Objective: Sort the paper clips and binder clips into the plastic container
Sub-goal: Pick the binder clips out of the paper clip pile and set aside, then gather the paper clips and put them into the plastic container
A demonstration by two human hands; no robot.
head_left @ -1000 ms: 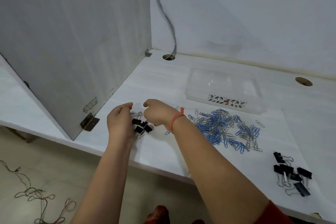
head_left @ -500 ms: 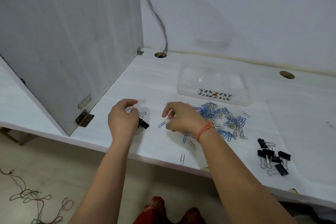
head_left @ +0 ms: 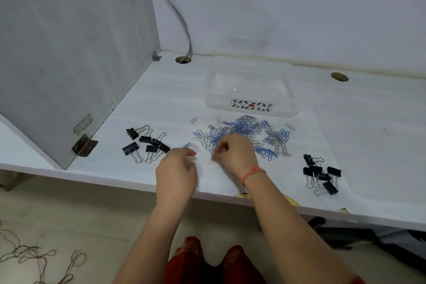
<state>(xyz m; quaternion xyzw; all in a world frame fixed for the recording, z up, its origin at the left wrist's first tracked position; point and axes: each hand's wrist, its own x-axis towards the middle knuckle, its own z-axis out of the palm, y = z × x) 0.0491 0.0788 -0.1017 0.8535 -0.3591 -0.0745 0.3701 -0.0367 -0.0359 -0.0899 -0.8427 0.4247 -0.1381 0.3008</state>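
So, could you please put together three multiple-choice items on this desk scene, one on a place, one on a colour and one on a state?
1. Where does the paper clip pile lie?
A. in the container
B. on the desk in front of the container
C. on the floor

2. What colour are the binder clips?
A. black
B. red
C. yellow

3. What is in the plastic container?
A. binder clips
B. paper clips
C. nothing visible

Answers:
1 B, the pile rests on the desk just before the container.
2 A, both groups have black bodies.
3 C, its clear walls show nothing inside.
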